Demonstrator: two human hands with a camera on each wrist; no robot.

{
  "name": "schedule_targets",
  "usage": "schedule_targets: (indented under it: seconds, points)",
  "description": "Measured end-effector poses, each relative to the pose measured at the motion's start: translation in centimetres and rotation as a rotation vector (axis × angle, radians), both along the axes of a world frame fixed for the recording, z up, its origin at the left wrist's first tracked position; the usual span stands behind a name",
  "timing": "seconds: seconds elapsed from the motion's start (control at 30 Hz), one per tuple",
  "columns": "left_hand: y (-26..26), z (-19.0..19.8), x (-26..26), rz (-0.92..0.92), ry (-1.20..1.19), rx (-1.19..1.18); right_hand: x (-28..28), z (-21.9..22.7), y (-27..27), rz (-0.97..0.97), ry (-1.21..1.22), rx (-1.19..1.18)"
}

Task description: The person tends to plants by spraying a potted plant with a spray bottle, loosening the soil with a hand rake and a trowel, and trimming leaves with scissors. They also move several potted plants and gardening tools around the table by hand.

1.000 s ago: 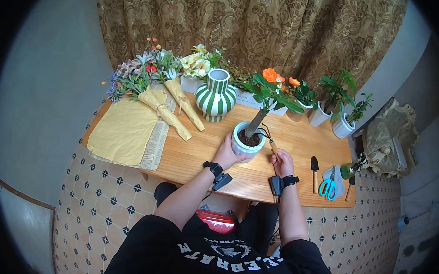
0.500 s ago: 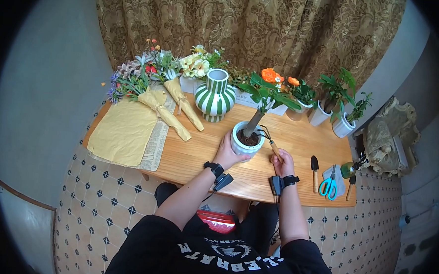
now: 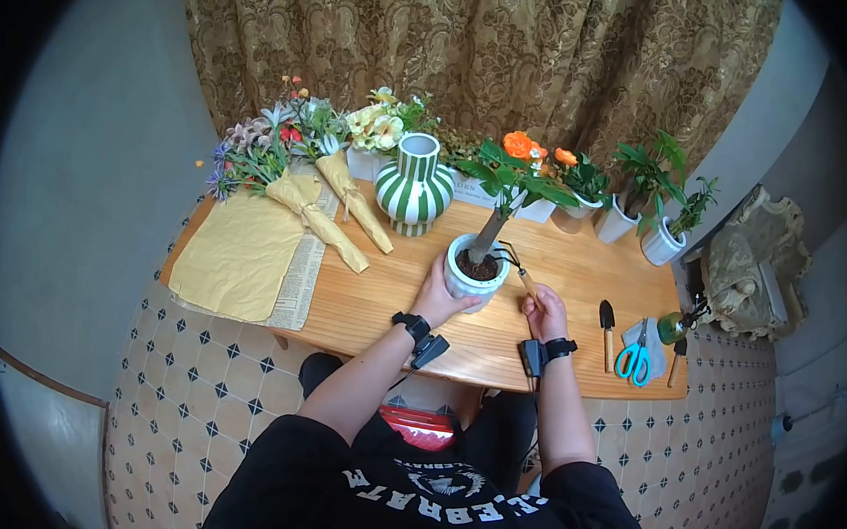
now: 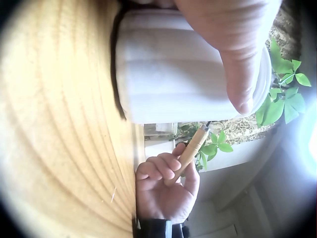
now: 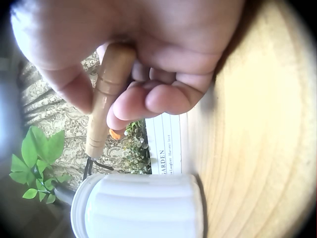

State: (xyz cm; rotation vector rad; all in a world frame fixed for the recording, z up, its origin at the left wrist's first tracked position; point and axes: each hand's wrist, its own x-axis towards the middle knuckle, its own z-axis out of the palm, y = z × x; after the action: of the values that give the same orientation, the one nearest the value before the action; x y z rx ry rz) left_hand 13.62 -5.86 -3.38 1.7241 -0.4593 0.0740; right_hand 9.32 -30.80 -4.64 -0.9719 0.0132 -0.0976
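Observation:
A white ribbed pot (image 3: 473, 289) stands near the table's front, holding a plant with a thick stem (image 3: 488, 235), green leaves and dark soil (image 3: 482, 268). My left hand (image 3: 437, 297) grips the pot from its left side; in the left wrist view the thumb (image 4: 241, 79) lies along its wall up to the rim. To the right of the pot, my right hand (image 3: 547, 317) holds a small hand rake by its wooden handle (image 5: 106, 94), between thumb and curled fingers. The rake's dark tines (image 3: 508, 256) reach over the pot's right rim at the soil.
Behind the pot stand a green-striped vase (image 3: 416, 189) and several potted plants. Paper-wrapped bouquets (image 3: 325, 226) and kraft paper (image 3: 228, 254) lie left. At right are a small trowel (image 3: 607, 333), blue-handled scissors (image 3: 633, 364) on a grey cloth and a green bottle (image 3: 670, 329).

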Motion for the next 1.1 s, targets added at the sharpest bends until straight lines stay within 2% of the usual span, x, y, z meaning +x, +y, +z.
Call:
schedule_targets:
  seconds: [0.33,0.63,1.1]
  points:
    - [0.1,0.4,-0.2,0.007,-0.005,-0.014,-0.2,0.3,-0.1,0.032,-0.021,0.056]
    - [0.1,0.6,-0.3,0.002,-0.015,-0.016,-0.2,0.1,-0.1,0.052,-0.017,-0.029]
    - [0.1,1.0,-0.5,0.014,-0.006,0.01,0.0,0.0,-0.3,0.043,-0.017,0.053]
